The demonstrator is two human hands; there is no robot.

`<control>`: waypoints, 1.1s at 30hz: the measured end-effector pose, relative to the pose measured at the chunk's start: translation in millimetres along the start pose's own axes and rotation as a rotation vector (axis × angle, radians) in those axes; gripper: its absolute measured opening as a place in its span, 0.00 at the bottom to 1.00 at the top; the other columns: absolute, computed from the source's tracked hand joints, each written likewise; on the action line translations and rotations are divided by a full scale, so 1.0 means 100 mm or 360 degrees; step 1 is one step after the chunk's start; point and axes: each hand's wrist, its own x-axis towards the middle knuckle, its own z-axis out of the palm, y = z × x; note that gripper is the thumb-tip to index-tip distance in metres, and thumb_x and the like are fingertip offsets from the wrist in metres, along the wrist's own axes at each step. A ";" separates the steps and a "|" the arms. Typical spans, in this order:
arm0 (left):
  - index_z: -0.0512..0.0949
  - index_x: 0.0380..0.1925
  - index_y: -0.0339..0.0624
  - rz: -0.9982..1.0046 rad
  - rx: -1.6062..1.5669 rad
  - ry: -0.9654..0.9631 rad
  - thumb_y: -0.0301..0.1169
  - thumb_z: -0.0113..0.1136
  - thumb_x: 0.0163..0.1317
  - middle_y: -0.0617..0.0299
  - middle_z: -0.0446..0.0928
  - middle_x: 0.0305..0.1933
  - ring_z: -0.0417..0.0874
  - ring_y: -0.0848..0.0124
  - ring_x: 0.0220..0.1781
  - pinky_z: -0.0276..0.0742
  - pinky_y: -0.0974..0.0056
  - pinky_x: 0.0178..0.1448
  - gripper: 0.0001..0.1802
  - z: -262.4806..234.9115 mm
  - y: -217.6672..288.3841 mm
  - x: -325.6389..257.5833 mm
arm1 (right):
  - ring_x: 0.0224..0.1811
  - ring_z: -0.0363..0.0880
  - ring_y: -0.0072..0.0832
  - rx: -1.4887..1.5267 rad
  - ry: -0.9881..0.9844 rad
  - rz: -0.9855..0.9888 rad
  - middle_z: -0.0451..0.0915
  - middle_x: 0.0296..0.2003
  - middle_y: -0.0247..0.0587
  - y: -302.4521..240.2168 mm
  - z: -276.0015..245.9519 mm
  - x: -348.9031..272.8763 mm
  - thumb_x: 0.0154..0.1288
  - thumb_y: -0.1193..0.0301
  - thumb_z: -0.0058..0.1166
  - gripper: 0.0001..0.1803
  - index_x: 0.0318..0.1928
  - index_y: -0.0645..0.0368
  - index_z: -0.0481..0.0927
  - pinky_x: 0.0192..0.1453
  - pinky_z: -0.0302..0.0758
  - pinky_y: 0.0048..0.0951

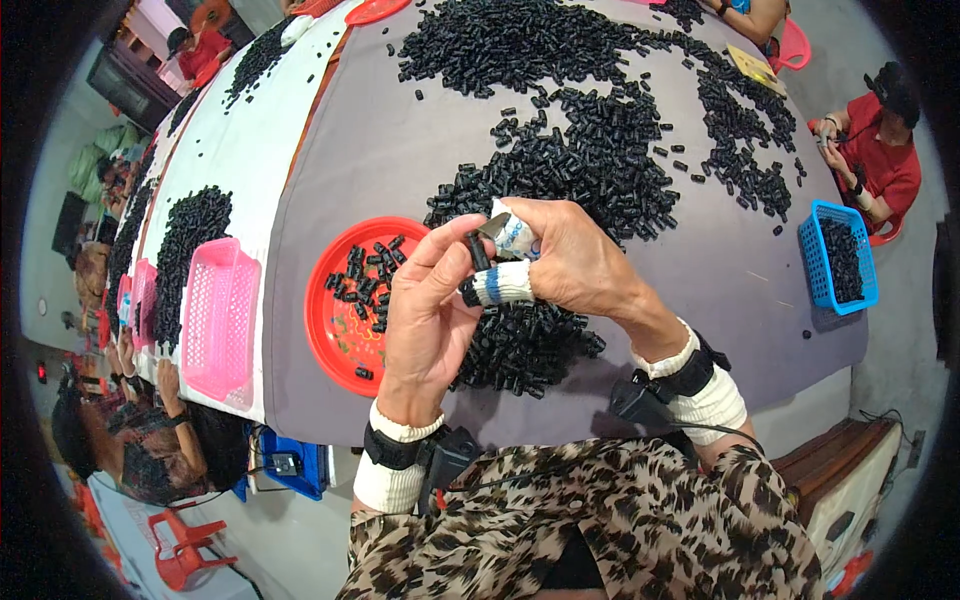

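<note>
Between the thumb and fingers of my left hand (pixel 428 305) is a small black cylindrical piece (pixel 479 252), raised above the table. My right hand (pixel 585 255) grips a small knife (pixel 492 224) by a handle wrapped in white and blue, its blade against or very near the top of the piece. A white cloth sleeve with a blue stripe (pixel 502 283) covers a finger of my right hand. Left of my hands, a red plate (pixel 317 325) holds several similar black pieces. Behind and beneath my hands lies a large pile of black pieces (pixel 570 165) on the grey tablecloth.
A pink basket (pixel 215 335) stands on the white cloth at left, near another black heap (pixel 195 225). At the right edge sits a blue basket (pixel 868 300) of black pieces, beside a person in red (pixel 885 150). Other people work around the table. A yellow card (pixel 755 68) lies far right.
</note>
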 end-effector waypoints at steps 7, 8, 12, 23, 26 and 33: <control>0.71 0.49 0.34 -0.0016 0.0088 -0.0029 0.24 0.53 0.60 0.58 0.78 0.40 0.79 0.72 0.43 0.75 0.67 0.49 0.16 -0.05 0.02 0.02 | 0.21 0.69 0.17 0.0049 0.0083 -0.0056 0.75 0.19 0.35 0.01 0.02 -0.01 0.45 0.67 0.65 0.15 0.27 0.63 0.73 0.26 0.68 0.26; 0.71 0.49 0.35 -0.0010 0.0079 -0.0033 0.24 0.53 0.60 0.58 0.78 0.40 0.79 0.72 0.43 0.75 0.67 0.49 0.16 -0.05 0.01 0.01 | 0.21 0.69 0.18 0.0035 0.0083 -0.0058 0.75 0.19 0.35 0.01 0.01 -0.01 0.45 0.66 0.65 0.16 0.27 0.63 0.73 0.25 0.68 0.26; 0.70 0.49 0.35 0.0014 0.0018 -0.0040 0.24 0.53 0.60 0.57 0.77 0.41 0.78 0.71 0.43 0.75 0.67 0.49 0.16 -0.02 -0.01 0.00 | 0.21 0.69 0.20 -0.0020 0.0088 -0.0044 0.75 0.19 0.38 0.01 0.00 -0.01 0.44 0.65 0.65 0.17 0.27 0.63 0.73 0.26 0.69 0.27; 0.71 0.48 0.35 -0.0068 -0.0209 -0.0124 0.25 0.54 0.60 0.56 0.77 0.42 0.79 0.70 0.41 0.76 0.65 0.49 0.15 -0.18 -0.06 0.03 | 0.22 0.72 0.29 -0.0079 -0.0041 0.0005 0.74 0.20 0.41 0.00 0.00 -0.02 0.43 0.62 0.65 0.20 0.26 0.65 0.72 0.28 0.69 0.31; 0.71 0.48 0.35 -0.0074 -0.0226 -0.0164 0.24 0.53 0.60 0.55 0.77 0.43 0.79 0.69 0.43 0.76 0.64 0.50 0.15 -0.18 -0.06 0.03 | 0.21 0.72 0.32 -0.0131 -0.0084 0.0024 0.73 0.20 0.44 -0.02 -0.01 -0.01 0.43 0.61 0.65 0.20 0.25 0.65 0.71 0.29 0.68 0.33; 0.72 0.47 0.35 -0.0066 -0.0100 -0.0152 0.24 0.53 0.60 0.55 0.77 0.45 0.79 0.67 0.46 0.76 0.63 0.51 0.14 -0.17 -0.06 0.03 | 0.21 0.71 0.35 -0.0196 -0.0161 -0.0021 0.73 0.19 0.46 0.00 -0.03 0.00 0.43 0.61 0.64 0.21 0.24 0.66 0.71 0.28 0.67 0.35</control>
